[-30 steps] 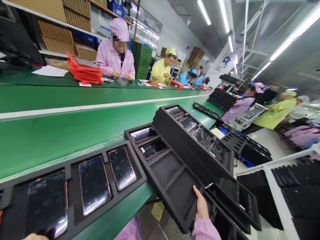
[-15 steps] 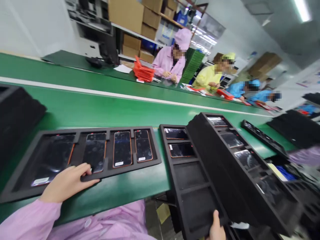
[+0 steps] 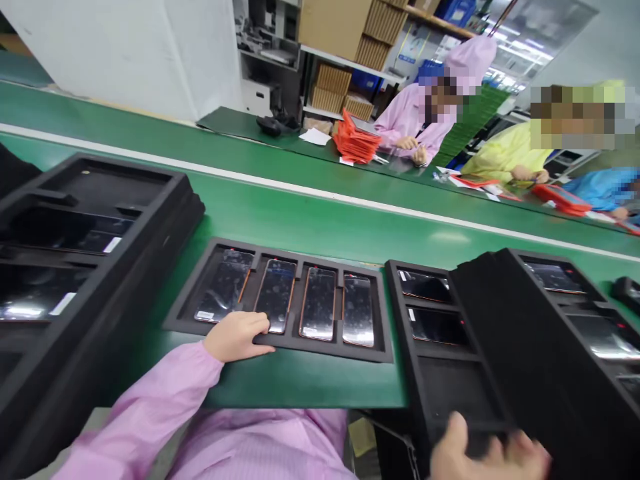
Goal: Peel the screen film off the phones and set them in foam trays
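Right hand has shifted over the matte-black compartmented tray.

Bright overall; light strips lit far beyond right hand, which is motion-blurred. Glare on phones right of left hand. 3 heads pixelated beyond.

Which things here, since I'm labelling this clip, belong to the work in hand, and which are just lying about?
Likely in use:
black tray of four phones, near rim in the left hand
second tray, to its right, partly hidden by the blurred right hand
perhaps the tray stacks on both sides

Apparently just lying about:
red-orange pile
white paper
cardboard boxes on the shelf
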Action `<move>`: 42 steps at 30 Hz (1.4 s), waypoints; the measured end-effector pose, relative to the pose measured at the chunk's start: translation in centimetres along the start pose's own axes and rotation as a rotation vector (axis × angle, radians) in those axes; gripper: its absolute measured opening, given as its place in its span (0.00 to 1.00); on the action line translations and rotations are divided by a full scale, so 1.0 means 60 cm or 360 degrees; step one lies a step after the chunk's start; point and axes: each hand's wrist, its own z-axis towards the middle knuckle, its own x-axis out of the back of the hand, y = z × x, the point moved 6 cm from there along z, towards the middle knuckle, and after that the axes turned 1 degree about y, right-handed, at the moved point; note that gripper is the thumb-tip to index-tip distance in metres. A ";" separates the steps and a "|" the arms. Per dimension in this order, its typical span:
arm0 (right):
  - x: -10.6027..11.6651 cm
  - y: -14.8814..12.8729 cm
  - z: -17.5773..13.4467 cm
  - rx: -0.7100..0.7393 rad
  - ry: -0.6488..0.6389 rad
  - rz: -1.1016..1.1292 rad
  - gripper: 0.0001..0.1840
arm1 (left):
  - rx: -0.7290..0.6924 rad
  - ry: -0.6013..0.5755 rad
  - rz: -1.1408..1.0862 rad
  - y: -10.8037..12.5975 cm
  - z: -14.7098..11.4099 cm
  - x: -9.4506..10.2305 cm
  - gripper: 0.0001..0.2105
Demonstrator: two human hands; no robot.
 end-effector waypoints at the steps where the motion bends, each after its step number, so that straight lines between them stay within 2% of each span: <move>1: -0.040 -0.048 0.003 0.0211 -0.0085 0.0035 0.47 | 0.0036 -0.0015 -0.0019 0.000 0.001 -0.002 0.14; 2: -0.086 -0.088 0.007 0.0360 -0.0258 0.0002 0.43 | 0.0071 -0.0024 -0.0036 0.001 0.003 -0.002 0.15; 4: -0.180 -0.145 0.016 0.0519 -0.0636 -0.0125 0.46 | 0.0108 -0.0040 -0.0090 0.005 0.006 0.004 0.15; 6: -0.253 -0.190 0.025 0.0575 -0.0816 -0.0216 0.49 | 0.0117 -0.0060 -0.0184 0.003 0.010 0.025 0.14; 8: -0.311 -0.250 0.021 0.0729 -0.0914 -0.0186 0.44 | 0.0194 0.0003 -0.0315 -0.021 0.015 0.068 0.10; 9: -0.335 -0.287 0.010 0.0847 -0.0971 -0.0135 0.40 | 0.0294 0.0103 -0.0390 -0.045 0.017 0.097 0.08; 11: -0.380 -0.371 -0.033 0.1120 -0.1143 -0.0031 0.32 | 0.0674 0.0481 -0.0589 -0.121 0.010 0.158 0.08; 13: -0.422 -0.456 -0.096 0.1372 -0.1379 0.0019 0.26 | 0.0948 0.0750 -0.0600 -0.197 -0.004 0.195 0.10; 14: -0.442 -0.494 -0.130 0.1462 -0.1482 0.0008 0.24 | 0.1053 0.0841 -0.0577 -0.232 -0.011 0.203 0.10; 16: -0.480 -0.558 -0.195 0.1626 -0.1644 -0.0106 0.20 | 0.1215 0.0943 -0.0548 -0.288 -0.027 0.197 0.10; 19: -0.526 -0.616 -0.261 0.1729 -0.1717 -0.0240 0.15 | 0.1331 0.0971 -0.0595 -0.334 -0.050 0.168 0.15; 22: -0.553 -0.631 -0.282 0.1726 -0.1690 -0.0269 0.15 | 0.1359 0.0931 -0.0688 -0.352 -0.071 0.154 0.21; 26: -0.567 -0.623 -0.275 0.1775 -0.1666 -0.0172 0.16 | 0.1409 0.0935 -0.0718 -0.375 -0.078 0.166 0.24; 30: -0.568 -0.616 -0.277 0.1808 -0.1678 -0.0035 0.16 | 0.1394 0.1002 -0.0673 -0.393 -0.033 0.173 0.19; 35: -0.566 -0.618 -0.297 0.1878 -0.1666 -0.0003 0.19 | 0.1092 0.0829 -0.0854 -0.382 0.041 0.156 0.14; 38: -0.569 -0.618 -0.300 0.1845 -0.1703 0.0059 0.18 | 0.1024 0.0804 -0.0942 -0.378 0.044 0.154 0.14; 42: -0.563 -0.617 -0.306 0.1863 -0.1834 0.0293 0.14 | 0.1098 0.0848 -0.1043 -0.384 0.023 0.159 0.16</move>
